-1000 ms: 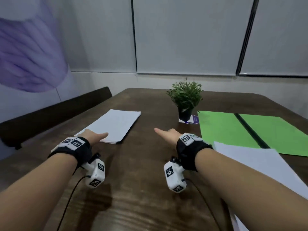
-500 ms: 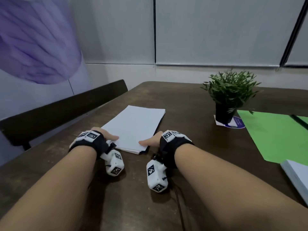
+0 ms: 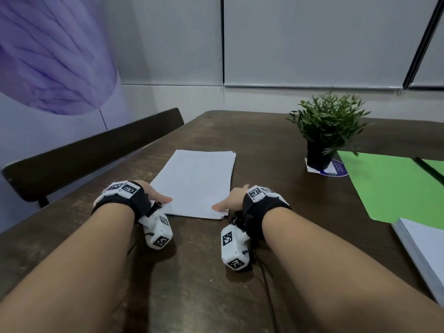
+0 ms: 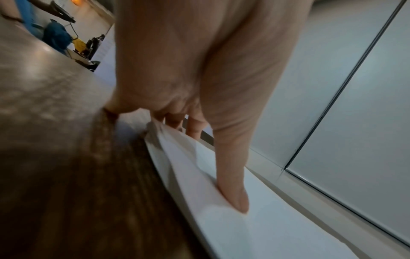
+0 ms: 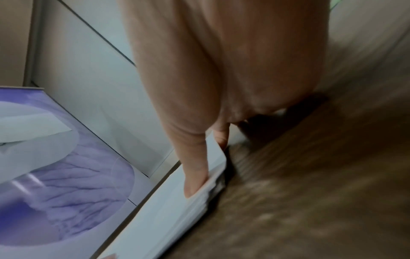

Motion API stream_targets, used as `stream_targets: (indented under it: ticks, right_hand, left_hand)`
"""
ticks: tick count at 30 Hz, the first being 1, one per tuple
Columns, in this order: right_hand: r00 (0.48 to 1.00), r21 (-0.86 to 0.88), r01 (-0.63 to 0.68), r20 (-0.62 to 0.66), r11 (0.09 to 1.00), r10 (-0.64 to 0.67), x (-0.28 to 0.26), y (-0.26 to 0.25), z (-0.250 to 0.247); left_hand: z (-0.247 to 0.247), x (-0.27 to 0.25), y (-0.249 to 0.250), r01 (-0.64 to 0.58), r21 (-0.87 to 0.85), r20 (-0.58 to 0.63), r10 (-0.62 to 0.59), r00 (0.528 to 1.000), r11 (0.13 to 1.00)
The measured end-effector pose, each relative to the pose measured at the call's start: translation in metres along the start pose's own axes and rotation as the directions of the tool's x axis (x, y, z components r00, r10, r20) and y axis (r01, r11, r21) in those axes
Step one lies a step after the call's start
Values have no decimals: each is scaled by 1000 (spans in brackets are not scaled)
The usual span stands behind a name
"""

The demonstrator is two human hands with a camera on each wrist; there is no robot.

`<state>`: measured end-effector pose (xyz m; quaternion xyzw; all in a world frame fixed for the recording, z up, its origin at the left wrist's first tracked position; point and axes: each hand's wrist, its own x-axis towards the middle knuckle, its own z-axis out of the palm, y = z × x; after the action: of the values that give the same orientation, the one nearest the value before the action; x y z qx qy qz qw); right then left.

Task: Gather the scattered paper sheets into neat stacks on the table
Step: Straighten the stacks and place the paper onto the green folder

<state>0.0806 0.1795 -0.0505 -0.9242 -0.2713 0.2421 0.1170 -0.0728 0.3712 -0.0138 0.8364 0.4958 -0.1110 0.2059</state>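
Note:
A stack of white paper sheets (image 3: pixel 194 183) lies on the dark wooden table (image 3: pixel 204 296), its edges slightly uneven. My left hand (image 3: pixel 157 197) holds the stack's near left corner. In the left wrist view its thumb (image 4: pixel 233 192) presses on top of the white sheets (image 4: pixel 277 231) and the fingers (image 4: pixel 193 128) curl under the lifted corner. My right hand (image 3: pixel 227 204) holds the near right corner. In the right wrist view its thumb (image 5: pixel 195 178) lies on the white sheets (image 5: pixel 159 219) with a finger (image 5: pixel 221 138) tucked below the edge.
A small potted plant (image 3: pixel 324 131) stands at the right on a coaster. Green sheets (image 3: pixel 389 186) lie beyond it. A second thick white stack (image 3: pixel 422 251) sits at the near right edge. A dark bench (image 3: pixel 91 159) runs along the table's left side.
Both hands have moved from the bare table in to the near corners of the white stack and taken hold of it. The view has swung left.

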Motion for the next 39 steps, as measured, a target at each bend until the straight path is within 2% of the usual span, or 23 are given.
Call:
stream_targets:
  ticks: [3,8,14,18,20,21,24,28,30,35,39]
  right_hand:
    - [999,-43,31,-6,999,-31,-17,15,5]
    - [997,119,80,-1,990,-80,-28,55,19]
    - [997,237,78,-43,968,-70,-130,84,21]
    - [997,269,65,-55,961,-52,-174,111,27]
    - [997,257,60,-64,965,-45,-195,120,28]
    - [997,257,48,-67,965,-32,-206,124,28]
    - [996,254,8,-93,967,16,-232,136,27]
    - [990,327,-92,-71,941,121,-235,160,31]
    - [985,353,-137,-49,926,164,-253,166,30]
    - [987,319,-146,-13,936,158,-285,168,30]
    - [995,397,-95,14,913,98,-297,160,38]
  left_hand:
    - [7,-17,-9,-8,24,29,7,1000,1000]
    - [31,-67,-3,-52,131,-2,52,999,990]
    - [65,-128,10,-117,225,-87,140,986,967]
    - [94,-104,7,-130,227,-104,157,982,965]
    - [99,-127,8,-152,223,-90,175,980,963]
    - [99,-157,10,-180,228,-87,204,975,957]
    - [101,-227,10,-220,160,-33,228,973,962]
    - [107,-266,5,-273,83,56,269,962,959]
    - [110,-275,5,-261,26,83,259,962,965]
    - [121,-280,4,-289,37,7,289,957,956]
    - [115,-291,4,-407,-63,-109,399,910,911]
